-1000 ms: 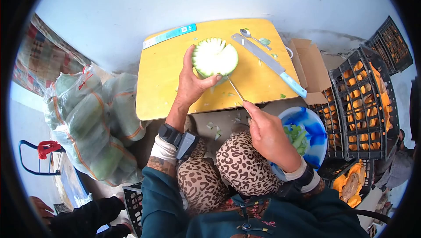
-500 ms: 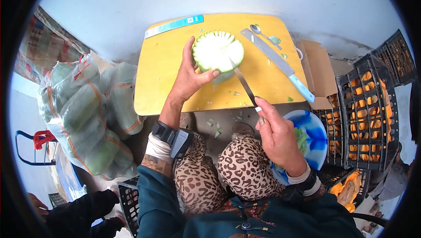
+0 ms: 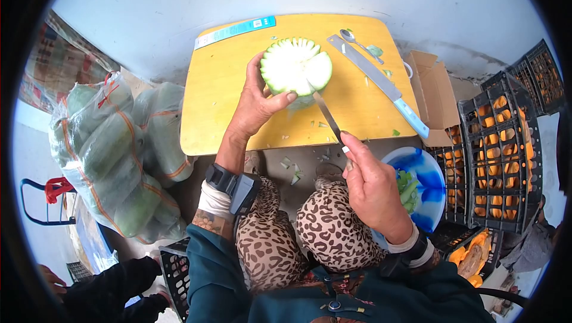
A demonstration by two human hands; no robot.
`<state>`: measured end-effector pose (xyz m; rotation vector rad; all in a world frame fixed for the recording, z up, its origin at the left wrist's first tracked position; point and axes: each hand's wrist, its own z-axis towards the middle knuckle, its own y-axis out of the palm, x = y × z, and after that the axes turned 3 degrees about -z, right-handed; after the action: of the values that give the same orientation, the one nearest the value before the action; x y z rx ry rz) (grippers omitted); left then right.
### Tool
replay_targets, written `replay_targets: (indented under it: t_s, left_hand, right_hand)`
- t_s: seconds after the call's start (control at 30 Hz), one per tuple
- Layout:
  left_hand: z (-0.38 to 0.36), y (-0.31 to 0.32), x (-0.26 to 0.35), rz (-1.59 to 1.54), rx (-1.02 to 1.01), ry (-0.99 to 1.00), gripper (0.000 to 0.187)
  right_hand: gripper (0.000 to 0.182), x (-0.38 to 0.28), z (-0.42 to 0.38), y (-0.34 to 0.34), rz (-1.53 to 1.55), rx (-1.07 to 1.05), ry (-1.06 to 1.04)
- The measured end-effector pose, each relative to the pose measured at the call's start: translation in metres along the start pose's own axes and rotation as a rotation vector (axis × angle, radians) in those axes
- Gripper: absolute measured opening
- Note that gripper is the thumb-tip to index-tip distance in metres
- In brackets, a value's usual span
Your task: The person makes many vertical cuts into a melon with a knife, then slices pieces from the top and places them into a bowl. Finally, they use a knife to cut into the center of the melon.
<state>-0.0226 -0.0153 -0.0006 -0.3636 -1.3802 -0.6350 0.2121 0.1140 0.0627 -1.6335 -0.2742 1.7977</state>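
Observation:
A cut piece of winter melon (image 3: 293, 72) with pale flesh and green rind stands on the yellow table (image 3: 226, 97). Notches run along the far and left part of its rim; the right part is smooth. My left hand (image 3: 255, 105) grips it from the left, thumb on the near side and fingers around the rind. In my right hand (image 3: 376, 191) is a narrow knife (image 3: 329, 114) with a dark and white handle end showing. Its tip meets the near right edge of the melon's rim, and how deep it goes in is hidden.
On the table lie a long blue-handled knife (image 3: 375, 77), a spoon (image 3: 360, 44) and a blue-white sleeve (image 3: 235, 31). Right are a cardboard box (image 3: 432, 94), a blue-white basin (image 3: 434, 174) with green pieces, and crates (image 3: 500, 156) of orange chunks. Bagged melons (image 3: 110, 150) stand left; another person's sleeve (image 3: 113, 281) shows lower left.
The knife and my right hand have shifted slightly left, with the tip still at the rim. My left hand keeps its grip on the melon. The whole view has moved a little.

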Motion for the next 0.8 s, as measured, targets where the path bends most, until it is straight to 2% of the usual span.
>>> replay_targets:
  t_s: [0.33,0.63,0.8]
  left_hand:
    - [0.001,-0.001,-0.002,-0.013,-0.014,0.006,0.106]
    - [0.001,-0.001,0.0,-0.021,-0.017,0.005,0.107]
    - [0.001,-0.002,-0.002,-0.024,-0.014,0.01,0.105]
  right_hand:
    - [0.046,-0.001,0.0,0.01,0.0,0.042,-0.033]
    - [0.052,-0.002,0.002,0.02,-0.159,0.072,-0.07]
    - [0.054,0.002,0.005,0.026,-0.109,0.088,-0.082]
